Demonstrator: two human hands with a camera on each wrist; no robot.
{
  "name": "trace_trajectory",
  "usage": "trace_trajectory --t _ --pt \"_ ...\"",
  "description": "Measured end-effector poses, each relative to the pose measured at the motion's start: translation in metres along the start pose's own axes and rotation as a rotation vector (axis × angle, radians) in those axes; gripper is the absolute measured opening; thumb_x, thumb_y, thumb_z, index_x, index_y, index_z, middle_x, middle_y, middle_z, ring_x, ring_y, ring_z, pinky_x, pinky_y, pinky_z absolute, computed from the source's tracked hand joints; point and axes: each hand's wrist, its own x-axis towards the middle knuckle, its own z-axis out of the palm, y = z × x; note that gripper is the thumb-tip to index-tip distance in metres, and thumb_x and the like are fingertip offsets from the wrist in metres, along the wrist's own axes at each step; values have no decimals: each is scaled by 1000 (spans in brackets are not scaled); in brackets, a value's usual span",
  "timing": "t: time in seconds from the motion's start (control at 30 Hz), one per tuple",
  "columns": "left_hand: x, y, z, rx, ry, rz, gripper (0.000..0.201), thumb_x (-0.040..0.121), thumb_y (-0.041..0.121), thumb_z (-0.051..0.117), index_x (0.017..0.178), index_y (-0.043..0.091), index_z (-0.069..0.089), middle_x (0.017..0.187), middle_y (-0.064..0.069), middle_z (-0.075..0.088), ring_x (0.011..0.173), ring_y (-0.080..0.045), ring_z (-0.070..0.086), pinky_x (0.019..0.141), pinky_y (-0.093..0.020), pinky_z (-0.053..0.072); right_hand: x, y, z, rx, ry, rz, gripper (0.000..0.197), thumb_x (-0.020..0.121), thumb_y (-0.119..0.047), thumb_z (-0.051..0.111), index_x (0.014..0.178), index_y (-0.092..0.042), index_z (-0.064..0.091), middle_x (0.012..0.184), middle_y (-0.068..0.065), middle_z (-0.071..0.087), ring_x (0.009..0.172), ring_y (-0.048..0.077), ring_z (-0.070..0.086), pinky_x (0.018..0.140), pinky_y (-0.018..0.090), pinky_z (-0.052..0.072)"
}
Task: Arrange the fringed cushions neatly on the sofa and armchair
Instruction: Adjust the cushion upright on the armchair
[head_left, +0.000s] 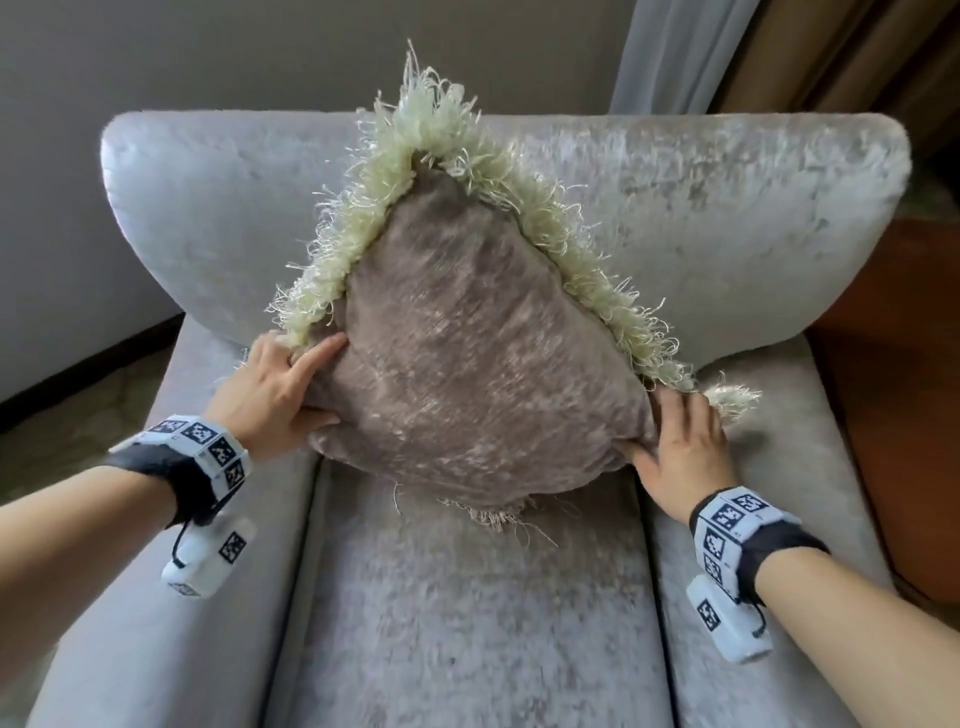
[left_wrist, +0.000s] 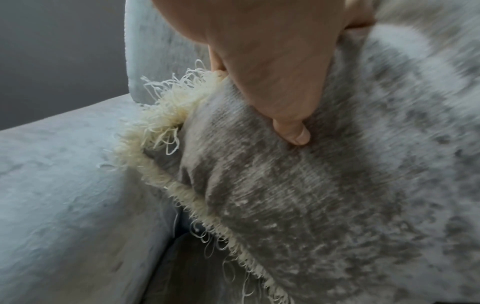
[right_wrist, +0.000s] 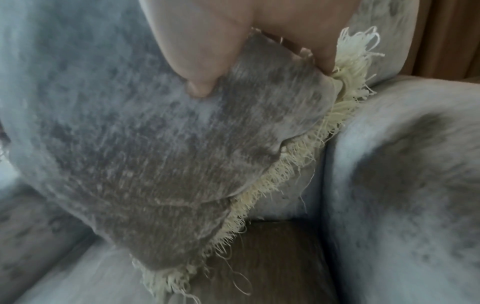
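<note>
A taupe velvet cushion (head_left: 467, 358) with a cream fringe (head_left: 447, 124) stands on one corner like a diamond against the back of a pale grey armchair (head_left: 727, 208). My left hand (head_left: 280, 389) grips its left corner, thumb pressed into the front face. My right hand (head_left: 680, 447) grips the right corner beside the fringe. In the left wrist view the thumb (left_wrist: 293, 131) digs into the cushion (left_wrist: 311, 195). The right wrist view shows thumb (right_wrist: 200, 82) and fingers pinching the cushion (right_wrist: 155, 154) at its corner. The bottom corner touches the seat.
The armchair's seat (head_left: 457, 623) lies in front of the cushion, with padded arms left (head_left: 156, 623) and right (head_left: 810, 467). A grey wall stands behind, a curtain (head_left: 675, 47) at the back right, and a brown wooden floor (head_left: 904, 364) to the right.
</note>
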Motion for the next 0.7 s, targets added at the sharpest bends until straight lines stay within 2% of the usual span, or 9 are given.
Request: trace_trajectory --t 0.07,0.13,0.27,0.33,0.4,0.47,0.53,0.63,0.7 --pt "-10 -8 10 -8 15 -28 108 56 37 92 143 13 32 103 -32 48 94 -49 47 69 -62 49 -6 5 2 -77 -9 -13 74 72 -55 69 125 -17 34 109 21 44 100 42 46 85 56 44" --pt "-21 -14 13 -5 30 -74 99 64 56 76 144 14 35 114 -33 46 102 -47 43 81 -65 46 -10 7 -3 -146 27 3 79 68 -68 58 126 -19 36 118 17 39 109 38 39 92 58 38" --pt "-25 -12 5 2 -2 -242 105 53 75 55 142 23 41 132 -24 36 122 -43 31 99 -65 31 -8 -3 -18 -158 171 -42 95 56 -71 69 130 -19 39 136 17 31 126 39 31 105 58 26" --pt "-21 -9 7 -63 2 -245 117 45 80 62 143 22 36 135 -25 33 127 -46 28 103 -65 26 1 -14 -22 -162 123 -92 105 54 -77 66 137 -22 33 145 21 26 136 41 25 113 57 18" --pt "-12 -7 13 -199 -43 -247 137 34 72 84 146 16 27 138 -28 34 129 -46 31 105 -65 30 14 -26 -23 -136 -60 -61 116 54 -83 65 143 -26 17 155 18 15 143 37 14 116 58 14" --pt "-1 -4 19 -318 -109 -301 147 31 61 91 150 17 17 140 -25 40 128 -40 39 106 -59 36 24 -34 -17 -107 -232 22 121 54 -84 64 143 -34 -1 159 15 6 146 32 5 118 55 11" --pt "5 -2 24 -359 -123 -332 147 33 57 93 151 21 13 136 -22 45 123 -38 45 104 -55 41 30 -37 -9 -62 -229 50 119 54 -83 63 141 -38 -5 158 19 10 146 34 7 118 55 11" --pt "5 -2 30 -370 -80 -300 137 39 50 94 149 20 19 129 -24 50 116 -41 51 98 -56 44 28 -35 4 -44 -129 33 114 54 -89 53 141 -32 6 148 26 30 138 42 26 113 59 24" --pt "-2 -2 33 -351 -55 -276 128 44 45 95 148 16 27 131 -24 51 115 -42 52 97 -53 45 23 -33 11 -24 -83 14 106 59 -86 49 140 -27 15 140 26 41 131 43 37 108 59 32"
